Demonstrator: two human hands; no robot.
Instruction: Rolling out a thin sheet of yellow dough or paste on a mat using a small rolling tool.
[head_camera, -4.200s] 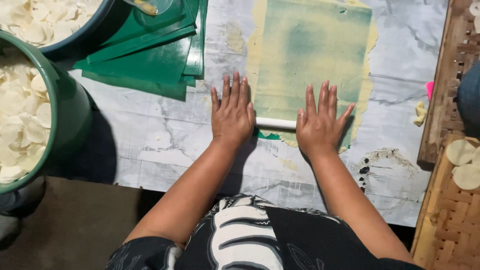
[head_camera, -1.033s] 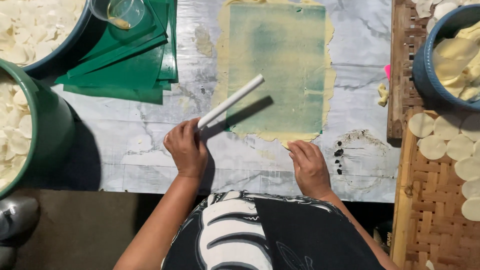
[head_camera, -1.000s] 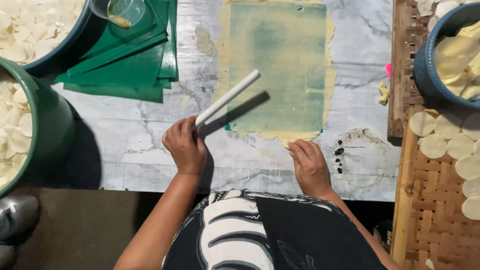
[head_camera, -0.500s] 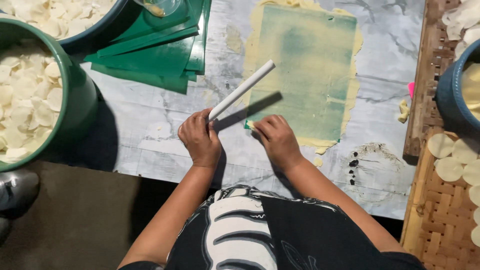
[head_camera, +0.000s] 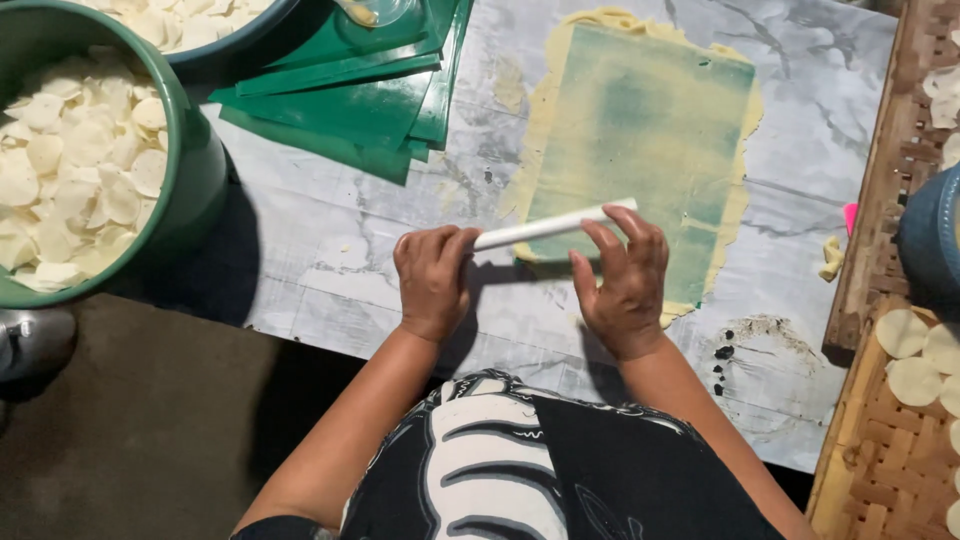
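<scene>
A thin white stick (head_camera: 553, 225) is held at both ends, low over the near edge of a flat sheet of yellow dough (head_camera: 640, 150). The left hand (head_camera: 432, 280) is closed around the left end of the stick, with its fingers (head_camera: 437, 246) curled tight, so the stick cannot slip. The right hand (head_camera: 622, 280) is laid on the right end with its fingers spread and bent, so that end is kept down. The dough is covered by a see-through green sheet (head_camera: 645, 140), most likely so that nothing gets stuck to it. Dough and sheet are spread flat on the marbled surface (head_camera: 330, 270), right in front of the person, where both hands can reach. More green sheets (head_camera: 350, 95) are stacked at the far left of the surface, close by. A big green bowl (head_camera: 190, 190) full of pale round pieces is kept on the left. A woven tray (head_camera: 880, 440) with round pale discs laid out flat on it is seen on the right.
</scene>
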